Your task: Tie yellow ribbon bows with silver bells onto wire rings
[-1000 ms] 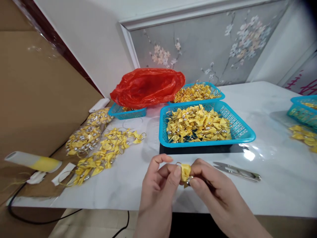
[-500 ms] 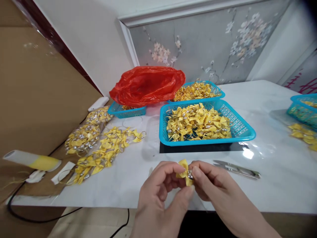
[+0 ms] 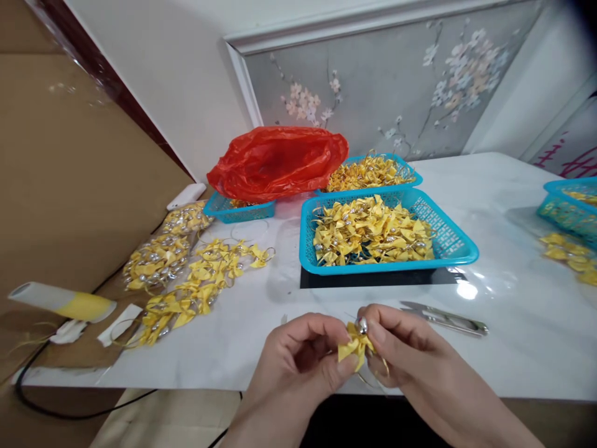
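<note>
Between my two hands, above the table's front edge, is a yellow ribbon bow (image 3: 351, 353) with a shiny silver bead (image 3: 362, 325) on its upper side. My left hand (image 3: 303, 361) pinches the bow's left side between thumb and fingers. My right hand (image 3: 405, 348) grips its right side close to the bead, and a thin golden loop hangs below those fingers. Just beyond my right hand lie thread snips (image 3: 445, 317). A blue basket (image 3: 457, 252) heaped with similar yellow bows (image 3: 373, 233) stands behind my hands.
Loose bows (image 3: 200, 286) lie at left beside filled clear bags (image 3: 156, 258). A red plastic bag (image 3: 275, 165) sits on a small blue basket (image 3: 247, 213). Another basket (image 3: 417, 177) stands behind, and one (image 3: 559, 202) at far right. A yellow-and-white tube (image 3: 65, 302) lies left.
The bow has turned in my fingers, so its bead now faces up and the golden loop shows below. My left hand has closed in on the bow's lower left part.
</note>
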Motion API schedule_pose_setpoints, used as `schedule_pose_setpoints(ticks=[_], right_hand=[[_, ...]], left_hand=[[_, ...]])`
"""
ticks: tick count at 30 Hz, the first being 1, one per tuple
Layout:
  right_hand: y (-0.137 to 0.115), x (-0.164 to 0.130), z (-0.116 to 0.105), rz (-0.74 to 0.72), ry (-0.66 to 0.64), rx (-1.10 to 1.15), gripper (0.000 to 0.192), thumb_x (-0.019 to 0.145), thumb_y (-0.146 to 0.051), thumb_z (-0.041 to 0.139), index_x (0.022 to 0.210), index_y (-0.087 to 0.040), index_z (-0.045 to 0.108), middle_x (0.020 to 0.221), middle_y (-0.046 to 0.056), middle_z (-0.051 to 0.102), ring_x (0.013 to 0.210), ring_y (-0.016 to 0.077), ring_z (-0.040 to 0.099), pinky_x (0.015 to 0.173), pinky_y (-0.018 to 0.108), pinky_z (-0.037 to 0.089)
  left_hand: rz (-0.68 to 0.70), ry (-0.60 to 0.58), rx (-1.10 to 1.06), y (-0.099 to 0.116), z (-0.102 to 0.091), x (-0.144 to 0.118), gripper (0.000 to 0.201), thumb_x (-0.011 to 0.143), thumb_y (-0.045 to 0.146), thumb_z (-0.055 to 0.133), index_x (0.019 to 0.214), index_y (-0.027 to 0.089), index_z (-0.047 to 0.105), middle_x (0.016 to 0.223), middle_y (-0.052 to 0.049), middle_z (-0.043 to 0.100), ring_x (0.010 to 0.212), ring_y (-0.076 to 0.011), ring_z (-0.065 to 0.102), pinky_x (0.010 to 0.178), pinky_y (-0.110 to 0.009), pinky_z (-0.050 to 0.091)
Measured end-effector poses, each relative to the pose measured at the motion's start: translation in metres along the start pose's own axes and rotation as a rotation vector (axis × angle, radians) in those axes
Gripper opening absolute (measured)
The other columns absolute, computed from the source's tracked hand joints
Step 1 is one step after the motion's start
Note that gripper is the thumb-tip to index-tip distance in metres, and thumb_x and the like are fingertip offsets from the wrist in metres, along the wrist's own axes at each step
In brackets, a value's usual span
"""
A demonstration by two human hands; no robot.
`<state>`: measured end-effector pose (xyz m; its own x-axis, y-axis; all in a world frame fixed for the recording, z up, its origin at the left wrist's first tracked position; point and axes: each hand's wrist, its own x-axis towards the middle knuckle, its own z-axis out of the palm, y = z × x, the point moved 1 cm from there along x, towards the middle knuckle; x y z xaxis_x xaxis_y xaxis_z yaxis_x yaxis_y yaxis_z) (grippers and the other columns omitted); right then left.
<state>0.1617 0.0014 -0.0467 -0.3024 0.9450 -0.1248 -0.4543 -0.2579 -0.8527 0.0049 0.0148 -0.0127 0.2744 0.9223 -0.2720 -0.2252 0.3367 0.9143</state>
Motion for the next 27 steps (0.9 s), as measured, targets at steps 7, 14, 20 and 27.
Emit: schedule_pose_setpoints(ticks=[7,14,20,27], right_hand=[[0.003,-0.002,-0.005,-0.008,0.006,-0.059,0.043,0.099,-0.059,0.046,0.085,-0.019,0.056,0.069,-0.005,0.035,0.059,0.0099,0.022,0.051,0.025,0.018],[-0.006,-0.003,0.004,-0.083,-0.025,-0.335,0.044,0.099,-0.057,0.047,0.079,-0.018,0.054,0.067,-0.005,0.033,0.059,0.0102,0.027,0.051,0.025,0.022],[-0.007,-0.004,0.007,-0.198,0.027,-0.495,0.038,0.104,-0.046,0.041,0.076,-0.020,0.048,0.066,-0.004,0.037,0.059,0.0110,0.034,0.053,0.023,0.030],[-0.004,-0.005,0.006,-0.556,0.107,-0.826,0.021,0.102,-0.020,0.043,0.084,-0.021,0.053,0.075,-0.002,0.051,0.065,0.0098,0.051,0.058,0.020,0.040]], left_hand=[[0.151,-0.037,0.127,0.003,-0.006,0.002,0.008,0.073,0.020,0.084,0.073,0.022,0.076,0.074,0.001,0.068,0.071,-0.0108,0.061,0.066,-0.016,0.050],[0.202,-0.053,0.233,0.004,-0.003,0.002,0.007,0.076,0.019,0.080,0.071,0.021,0.076,0.075,-0.002,0.070,0.071,-0.0148,0.063,0.067,-0.022,0.052],[0.130,-0.108,0.115,-0.002,-0.008,-0.001,0.015,0.076,0.023,0.082,0.088,0.023,0.073,0.079,-0.001,0.068,0.074,-0.0128,0.062,0.069,-0.020,0.050],[0.174,-0.019,-0.014,-0.008,0.002,-0.007,0.027,0.077,0.042,0.080,0.091,0.022,0.070,0.086,-0.001,0.067,0.082,-0.0156,0.061,0.076,-0.025,0.049]])
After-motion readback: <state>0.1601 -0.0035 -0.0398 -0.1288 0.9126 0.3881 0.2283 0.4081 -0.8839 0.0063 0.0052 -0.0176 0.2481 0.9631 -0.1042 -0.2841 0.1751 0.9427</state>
